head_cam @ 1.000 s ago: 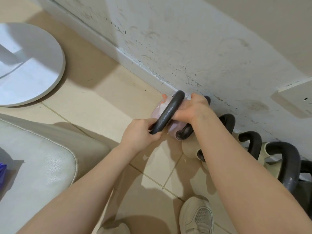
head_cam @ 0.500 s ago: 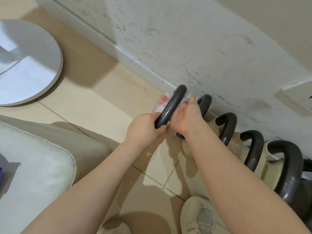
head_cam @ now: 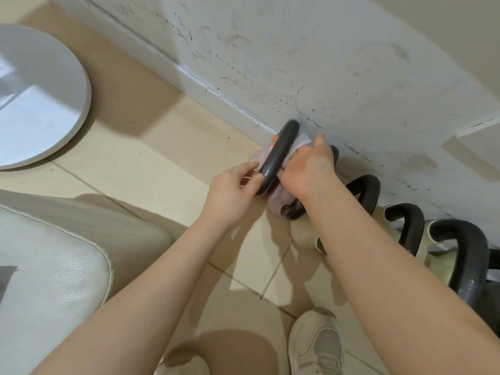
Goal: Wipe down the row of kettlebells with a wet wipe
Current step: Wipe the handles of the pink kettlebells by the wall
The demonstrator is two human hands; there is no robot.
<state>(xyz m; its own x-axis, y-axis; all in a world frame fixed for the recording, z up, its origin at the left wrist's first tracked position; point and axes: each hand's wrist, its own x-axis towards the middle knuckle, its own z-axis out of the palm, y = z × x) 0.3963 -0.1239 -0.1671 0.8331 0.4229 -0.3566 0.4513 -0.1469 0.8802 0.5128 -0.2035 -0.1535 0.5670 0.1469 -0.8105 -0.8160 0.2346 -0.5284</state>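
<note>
A row of kettlebells stands along the wall. The leftmost one is pale pink [head_cam: 278,205] with a dark grey handle [head_cam: 280,154]. My left hand [head_cam: 232,192] holds the near end of that handle loosely, thumb and forefinger on its left side. My right hand [head_cam: 308,169] presses a white wet wipe [head_cam: 303,139] onto the pink body just right of the handle, and hides most of the wipe. To the right stand cream kettlebells with black handles [head_cam: 364,190], [head_cam: 407,226] and a larger one [head_cam: 465,263], partly behind my right forearm.
A white round base [head_cam: 35,98] lies on the tiled floor at the left. A cream leather cushion [head_cam: 48,280] fills the lower left. The scuffed wall and its skirting board [head_cam: 216,89] run behind the row. My white shoes [head_cam: 316,345] are at the bottom.
My right hand has slid from over the handle's top to its right side, the wipe now showing at my fingertips. My left hand's grip on the handle has loosened.
</note>
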